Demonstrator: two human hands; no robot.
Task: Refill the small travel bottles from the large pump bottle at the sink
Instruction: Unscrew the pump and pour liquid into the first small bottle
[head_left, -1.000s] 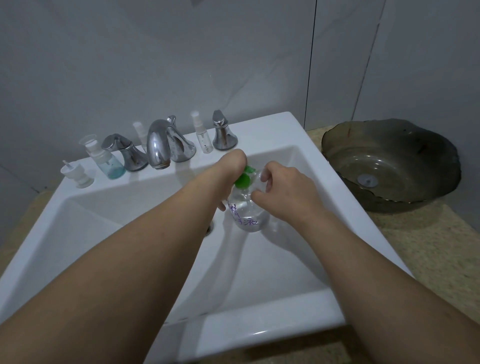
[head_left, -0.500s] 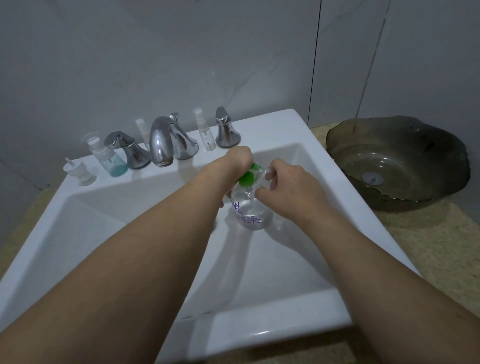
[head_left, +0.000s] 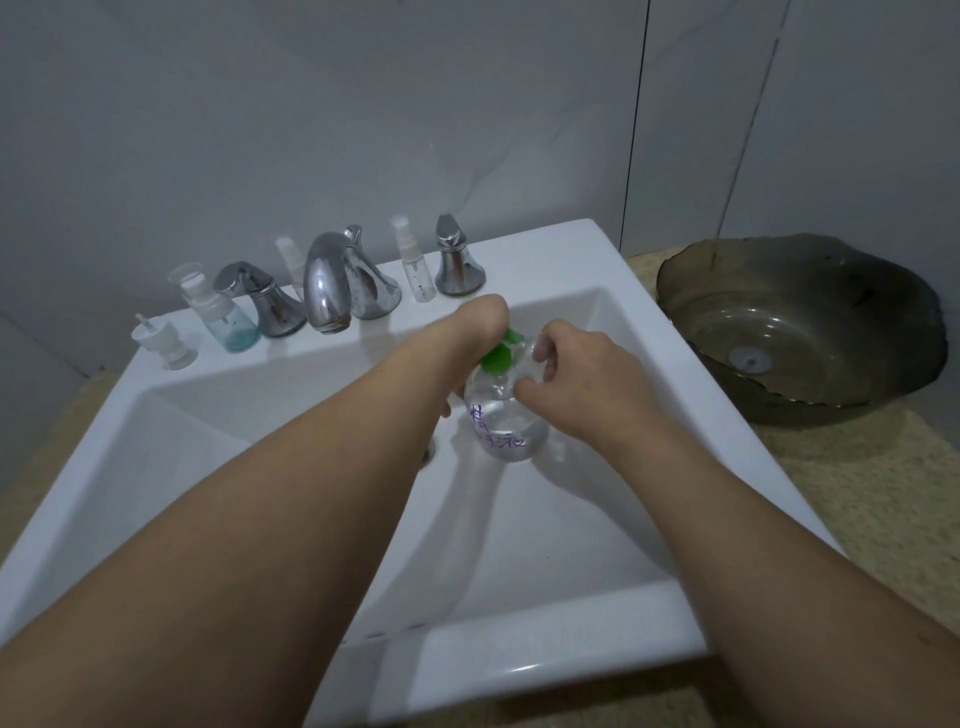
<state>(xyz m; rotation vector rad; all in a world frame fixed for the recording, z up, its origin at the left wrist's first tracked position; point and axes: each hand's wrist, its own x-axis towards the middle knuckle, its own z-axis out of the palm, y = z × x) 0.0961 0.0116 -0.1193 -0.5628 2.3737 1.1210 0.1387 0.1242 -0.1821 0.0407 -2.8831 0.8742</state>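
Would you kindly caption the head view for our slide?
Over the white sink, both hands work a clear pump bottle: left hand on its green pump, right hand alongside.

sink: glossy white ceramic | faucet: shiny chrome | pump bottle: clear plastic

Square glossy white ceramic sink: plain white, unpatterned
Large clear plastic pump bottle: colourless body, purple handwritten characters on the side; bright green pump head
Curved chrome faucet spout: silver with brownish tarnish patches; two chrome handles to match
Small clear bottle with a white pump top: pale blue liquid at the bottom
Slim clear spray bottle with a white cap: colourless, dark specks inside
Wavy-edged dark smoked-glass basin: grey-brown, translucent, ringed inside
Speckled beige stone counter: fine tan mottling
Grey tiled wall: flat grey, thin dark seams
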